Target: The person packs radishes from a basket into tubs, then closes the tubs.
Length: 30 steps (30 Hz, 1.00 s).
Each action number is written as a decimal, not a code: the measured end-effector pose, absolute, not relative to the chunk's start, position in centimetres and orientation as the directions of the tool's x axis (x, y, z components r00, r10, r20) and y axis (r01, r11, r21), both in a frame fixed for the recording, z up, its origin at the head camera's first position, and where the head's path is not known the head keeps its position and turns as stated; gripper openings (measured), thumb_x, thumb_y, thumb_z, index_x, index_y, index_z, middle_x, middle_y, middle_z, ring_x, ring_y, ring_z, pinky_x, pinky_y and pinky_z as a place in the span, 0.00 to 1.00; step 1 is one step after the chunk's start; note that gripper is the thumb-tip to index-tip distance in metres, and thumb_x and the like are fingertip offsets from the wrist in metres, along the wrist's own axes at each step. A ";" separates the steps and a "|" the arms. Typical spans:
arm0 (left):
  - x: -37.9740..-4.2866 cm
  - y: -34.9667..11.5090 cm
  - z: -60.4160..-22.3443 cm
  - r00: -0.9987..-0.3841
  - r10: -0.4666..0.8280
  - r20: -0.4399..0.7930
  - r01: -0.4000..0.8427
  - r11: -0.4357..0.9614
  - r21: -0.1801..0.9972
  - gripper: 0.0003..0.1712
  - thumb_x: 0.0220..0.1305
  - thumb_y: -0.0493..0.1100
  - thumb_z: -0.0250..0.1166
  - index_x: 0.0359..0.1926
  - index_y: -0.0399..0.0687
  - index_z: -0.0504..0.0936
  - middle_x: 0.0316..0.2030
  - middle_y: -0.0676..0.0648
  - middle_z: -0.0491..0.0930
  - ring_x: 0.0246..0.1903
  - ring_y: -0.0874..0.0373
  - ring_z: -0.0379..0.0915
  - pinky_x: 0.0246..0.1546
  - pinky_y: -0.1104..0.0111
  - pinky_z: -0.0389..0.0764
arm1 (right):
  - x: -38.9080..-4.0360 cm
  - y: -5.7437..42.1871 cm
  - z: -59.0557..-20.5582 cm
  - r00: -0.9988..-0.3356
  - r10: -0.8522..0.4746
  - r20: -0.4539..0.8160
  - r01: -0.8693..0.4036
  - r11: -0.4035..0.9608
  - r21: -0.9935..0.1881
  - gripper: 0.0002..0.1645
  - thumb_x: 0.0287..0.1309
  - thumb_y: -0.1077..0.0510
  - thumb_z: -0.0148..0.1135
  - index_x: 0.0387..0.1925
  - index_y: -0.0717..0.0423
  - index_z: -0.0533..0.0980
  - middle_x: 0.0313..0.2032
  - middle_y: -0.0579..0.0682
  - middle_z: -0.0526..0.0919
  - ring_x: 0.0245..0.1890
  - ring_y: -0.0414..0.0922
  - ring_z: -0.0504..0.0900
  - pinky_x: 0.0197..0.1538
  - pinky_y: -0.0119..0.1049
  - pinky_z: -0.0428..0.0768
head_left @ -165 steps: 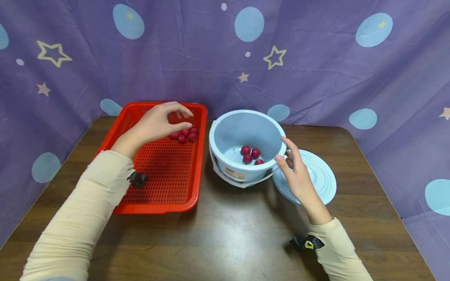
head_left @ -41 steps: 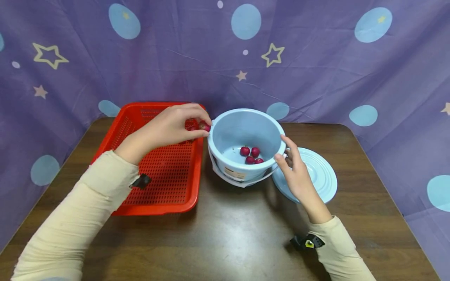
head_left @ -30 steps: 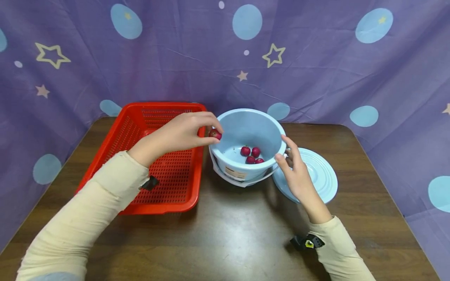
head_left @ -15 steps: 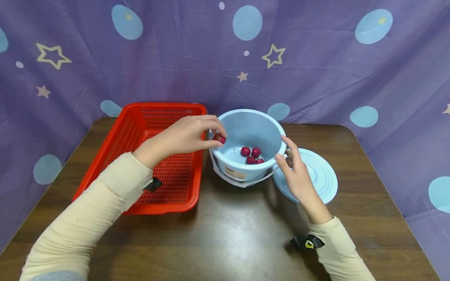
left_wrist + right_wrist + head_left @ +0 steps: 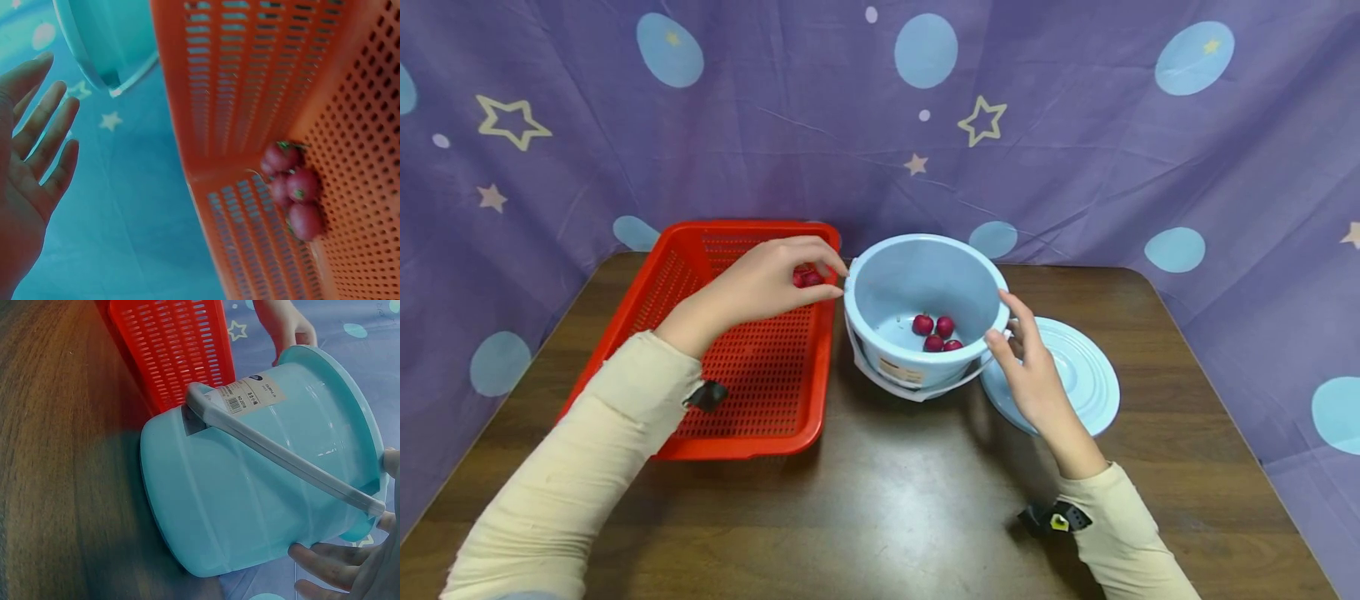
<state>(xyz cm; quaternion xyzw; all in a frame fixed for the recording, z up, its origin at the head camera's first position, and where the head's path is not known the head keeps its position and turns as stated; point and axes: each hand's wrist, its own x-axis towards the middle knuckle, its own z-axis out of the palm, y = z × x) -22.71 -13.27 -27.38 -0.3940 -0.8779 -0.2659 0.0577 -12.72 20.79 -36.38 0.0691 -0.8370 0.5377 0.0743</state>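
Observation:
My left hand (image 5: 752, 283) hovers over the right side of the red basket, its fingertips overlapping the left rim of the light blue bucket (image 5: 928, 267) in the head view. In the left wrist view its fingers are spread with nothing between them. Several red radishes (image 5: 304, 184) with green stem ends lie in a corner of the perforated red basket (image 5: 818, 375). More radishes (image 5: 933, 342) sit on the bucket's bottom. My right hand (image 5: 1037, 375) holds the bucket's right rim; the right wrist view shows fingers (image 5: 325, 565) against its side.
The bucket's pale handle (image 5: 281, 453) hangs down its front, over a paper label (image 5: 253, 394). A round light blue lid (image 5: 1090, 367) lies at the right of the wooden table (image 5: 880, 517), behind the right hand. A purple curtain (image 5: 820, 108) hangs along the back.
My left hand picked a radish from the basket and carried it right to the bucket's rim. It has let the radish go and moved back left. The right hand stays on the bucket.

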 end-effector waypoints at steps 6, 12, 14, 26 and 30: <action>-24.0 -14.8 -28.5 -0.751 0.605 0.266 0.649 0.602 0.465 0.13 0.59 0.42 0.74 0.46 0.50 0.86 0.39 0.51 0.83 0.37 0.58 0.76 0.39 0.61 0.75 | -12.7 20.8 -36.4 -0.979 -0.035 0.202 -0.198 0.413 -0.889 0.34 0.73 0.47 0.51 0.76 0.37 0.54 0.67 0.67 0.65 0.63 0.63 0.72 0.62 0.60 0.68; -25.3 -16.2 -29.9 -0.820 0.539 0.195 0.555 0.662 0.503 0.14 0.60 0.41 0.73 0.47 0.48 0.85 0.40 0.50 0.83 0.38 0.56 0.78 0.43 0.57 0.78 | -12.7 20.8 -36.4 -0.979 -0.037 0.202 -0.199 0.413 -0.889 0.34 0.73 0.47 0.51 0.76 0.36 0.54 0.68 0.67 0.65 0.63 0.63 0.71 0.62 0.59 0.68; -25.6 -16.7 -30.3 -0.833 0.525 0.173 0.532 0.675 0.511 0.14 0.60 0.41 0.73 0.47 0.47 0.85 0.42 0.48 0.84 0.39 0.55 0.77 0.45 0.56 0.77 | -12.7 20.8 -36.3 -0.979 -0.038 0.201 -0.198 0.415 -0.888 0.34 0.73 0.47 0.51 0.76 0.36 0.54 0.68 0.66 0.65 0.64 0.63 0.71 0.63 0.59 0.68; -27.6 -18.5 -33.0 -0.875 0.470 0.115 0.460 0.736 0.497 0.14 0.60 0.41 0.72 0.47 0.43 0.85 0.42 0.44 0.84 0.41 0.50 0.76 0.49 0.55 0.74 | -12.6 20.8 -36.3 -0.981 -0.037 0.188 -0.186 0.430 -0.884 0.35 0.73 0.46 0.50 0.76 0.36 0.53 0.67 0.67 0.65 0.63 0.63 0.71 0.63 0.60 0.67; -28.3 -19.0 -33.9 -0.885 0.457 0.088 0.438 0.755 0.487 0.14 0.61 0.41 0.71 0.47 0.42 0.85 0.42 0.44 0.84 0.41 0.49 0.76 0.49 0.53 0.74 | -12.6 20.8 -36.3 -0.981 -0.037 0.191 -0.188 0.425 -0.885 0.35 0.73 0.46 0.50 0.76 0.36 0.53 0.67 0.67 0.66 0.62 0.63 0.72 0.63 0.60 0.67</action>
